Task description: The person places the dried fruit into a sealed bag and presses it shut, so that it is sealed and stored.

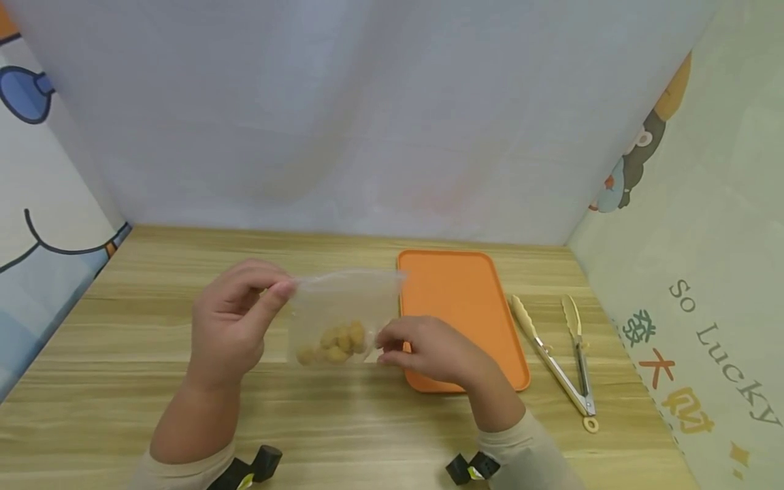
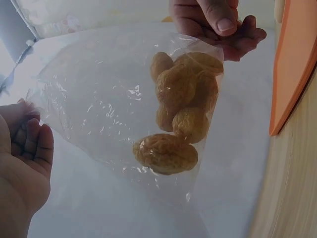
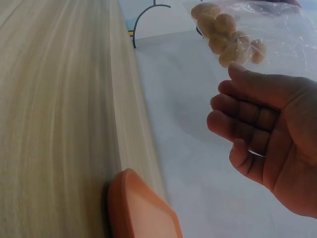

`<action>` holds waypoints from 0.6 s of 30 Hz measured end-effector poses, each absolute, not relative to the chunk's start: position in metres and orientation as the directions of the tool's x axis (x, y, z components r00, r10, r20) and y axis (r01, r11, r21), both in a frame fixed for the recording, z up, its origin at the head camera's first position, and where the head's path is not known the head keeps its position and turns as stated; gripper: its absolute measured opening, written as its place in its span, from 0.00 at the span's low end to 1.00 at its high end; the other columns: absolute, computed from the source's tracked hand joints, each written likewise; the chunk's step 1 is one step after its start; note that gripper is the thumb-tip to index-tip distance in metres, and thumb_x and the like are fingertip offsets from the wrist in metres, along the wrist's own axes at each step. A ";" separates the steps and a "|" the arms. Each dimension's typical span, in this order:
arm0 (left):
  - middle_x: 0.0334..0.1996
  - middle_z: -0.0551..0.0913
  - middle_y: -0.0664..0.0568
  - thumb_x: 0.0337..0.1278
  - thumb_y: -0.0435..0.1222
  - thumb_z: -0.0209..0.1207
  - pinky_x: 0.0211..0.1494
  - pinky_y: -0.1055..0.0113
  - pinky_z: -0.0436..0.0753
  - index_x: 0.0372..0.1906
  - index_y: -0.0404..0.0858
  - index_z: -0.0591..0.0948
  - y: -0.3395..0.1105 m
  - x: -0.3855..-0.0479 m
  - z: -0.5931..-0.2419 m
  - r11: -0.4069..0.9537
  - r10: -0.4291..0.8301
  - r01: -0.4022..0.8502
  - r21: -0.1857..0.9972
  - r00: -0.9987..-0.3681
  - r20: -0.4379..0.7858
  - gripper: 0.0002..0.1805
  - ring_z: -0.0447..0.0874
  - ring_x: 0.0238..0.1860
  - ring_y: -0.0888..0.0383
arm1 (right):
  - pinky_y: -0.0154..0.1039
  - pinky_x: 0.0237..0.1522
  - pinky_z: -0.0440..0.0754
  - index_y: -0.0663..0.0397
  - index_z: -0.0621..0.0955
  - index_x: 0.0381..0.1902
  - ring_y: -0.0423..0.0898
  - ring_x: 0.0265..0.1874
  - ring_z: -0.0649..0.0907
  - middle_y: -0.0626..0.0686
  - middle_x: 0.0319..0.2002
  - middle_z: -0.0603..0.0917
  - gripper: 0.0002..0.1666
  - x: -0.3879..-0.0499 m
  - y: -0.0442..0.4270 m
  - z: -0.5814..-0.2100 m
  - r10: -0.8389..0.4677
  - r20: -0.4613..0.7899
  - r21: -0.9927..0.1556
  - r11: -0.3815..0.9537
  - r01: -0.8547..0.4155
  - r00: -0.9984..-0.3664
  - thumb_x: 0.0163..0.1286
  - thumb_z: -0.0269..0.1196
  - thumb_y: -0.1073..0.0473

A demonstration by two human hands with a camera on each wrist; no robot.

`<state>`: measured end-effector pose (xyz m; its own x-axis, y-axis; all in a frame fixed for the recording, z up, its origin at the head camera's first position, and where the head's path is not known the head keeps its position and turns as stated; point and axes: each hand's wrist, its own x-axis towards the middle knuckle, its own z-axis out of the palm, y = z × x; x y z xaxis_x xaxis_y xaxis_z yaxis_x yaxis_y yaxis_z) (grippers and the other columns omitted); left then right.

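A clear plastic bag point(image 1: 343, 299) hangs above the table, with several wrinkled, rounded tan-brown pieces point(image 2: 173, 94) gathered near its bottom; their kind is unclear. My left hand point(image 1: 235, 320) pinches the bag's upper left corner between thumb and fingers. At the lower right corner of the bag is my right hand point(image 1: 429, 347), its fingers loosely bent with a gap below the thumb. In the right wrist view, the right thumb tip comes close to the pieces at the bag's bottom edge; whether it touches the plastic is hard to tell.
An orange tray point(image 1: 459, 306) lies flat on the wooden table point(image 1: 122, 327), partly beneath my right hand. To its right rest spread tongs point(image 1: 557, 361) with cream tips. A white cloth point(image 1: 343, 122) hangs behind the table, and printed panels point(image 1: 692, 286) flank it.
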<state>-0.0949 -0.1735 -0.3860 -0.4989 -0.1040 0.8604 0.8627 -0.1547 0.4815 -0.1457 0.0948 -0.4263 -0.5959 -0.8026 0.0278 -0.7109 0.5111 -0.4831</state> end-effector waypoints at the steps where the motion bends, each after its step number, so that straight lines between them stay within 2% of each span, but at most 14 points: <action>1: 0.32 0.85 0.47 0.58 0.21 0.61 0.37 0.72 0.75 0.33 0.19 0.81 -0.173 -0.095 -0.386 -0.163 -0.107 0.865 0.475 -0.494 0.863 0.05 0.75 0.31 0.58 | 0.31 0.37 0.77 0.41 0.84 0.43 0.30 0.34 0.79 0.34 0.38 0.83 0.08 -0.145 0.094 -0.427 -0.806 0.045 -0.474 0.503 -0.723 -0.590 0.70 0.63 0.48; 5: 0.32 0.84 0.47 0.58 0.22 0.61 0.36 0.72 0.74 0.33 0.19 0.81 -0.172 -0.094 -0.384 -0.180 -0.114 0.871 0.457 -0.480 0.870 0.05 0.74 0.30 0.58 | 0.30 0.37 0.77 0.38 0.85 0.39 0.29 0.34 0.79 0.35 0.38 0.84 0.07 -0.144 0.092 -0.427 -0.818 0.107 -0.443 0.470 -0.764 -0.565 0.71 0.61 0.49; 13: 0.32 0.83 0.46 0.59 0.22 0.60 0.34 0.72 0.72 0.33 0.18 0.80 -0.173 -0.094 -0.384 -0.211 -0.133 0.873 0.439 -0.471 0.872 0.05 0.72 0.29 0.59 | 0.27 0.38 0.77 0.39 0.86 0.37 0.29 0.34 0.80 0.36 0.38 0.85 0.09 -0.145 0.092 -0.429 -0.851 0.166 -0.432 0.392 -0.812 -0.499 0.73 0.59 0.50; 18: 0.33 0.84 0.45 0.59 0.19 0.58 0.38 0.72 0.77 0.34 0.17 0.80 -0.177 -0.093 -0.384 -0.231 -0.193 0.862 0.452 -0.496 0.847 0.04 0.79 0.32 0.58 | 0.28 0.36 0.77 0.42 0.85 0.35 0.30 0.31 0.79 0.39 0.34 0.85 0.08 -0.147 0.095 -0.429 -0.851 0.217 -0.422 0.360 -0.832 -0.479 0.73 0.60 0.54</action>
<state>-0.0930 -0.1771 -0.3843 -0.4960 -0.1927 0.8467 0.8616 -0.2305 0.4522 -0.1470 0.0947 -0.4290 -0.4788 -0.8507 0.2168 -0.8317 0.3605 -0.4222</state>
